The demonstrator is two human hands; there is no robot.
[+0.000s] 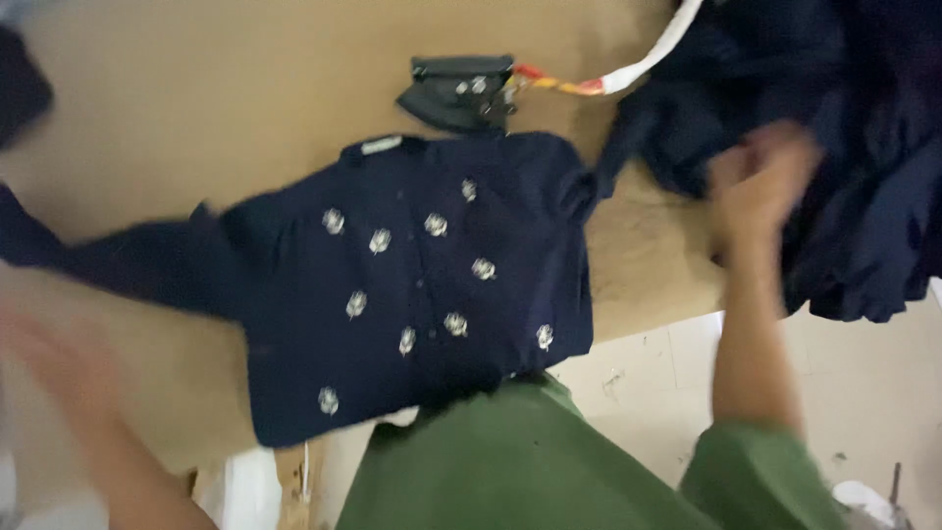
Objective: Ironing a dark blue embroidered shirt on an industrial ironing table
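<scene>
A navy blue shirt (422, 285) with small white embroidered motifs lies flat on the tan table (226, 98), one sleeve stretched out to the left. My right hand (760, 182) is blurred at the right, against a heap of dark navy garments (844, 147); whether it grips the cloth is unclear. My left hand (49, 358) is a blur at the lower left, near the end of the shirt's sleeve, and seems to hold nothing.
A dark flat iron (459, 93) rests beyond the shirt's collar, with a white and orange cord (648, 61) running to the upper right. The table edge ends at the right above a pale floor (883, 393). My green top fills the bottom.
</scene>
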